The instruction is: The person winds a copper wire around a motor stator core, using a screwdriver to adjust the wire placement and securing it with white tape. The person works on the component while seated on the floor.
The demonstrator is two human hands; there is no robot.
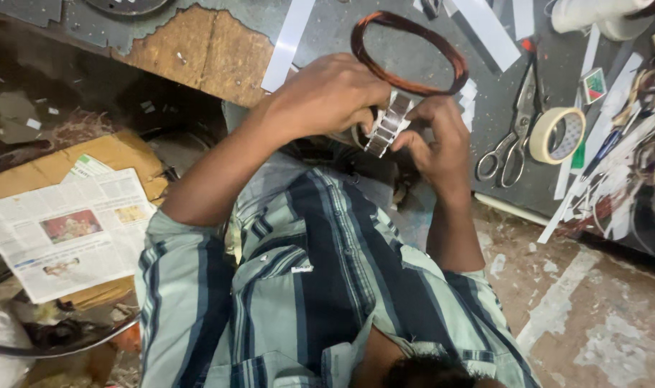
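Where both hands meet, copper wire coil [408,50], left hand [332,95] and right hand [437,136] apparently pinching its taped section.

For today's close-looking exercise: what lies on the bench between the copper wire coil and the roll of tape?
In the head view, a pair of scissors lies between the copper wire coil and the roll of tape, on the dark bench, beside white paper strips.
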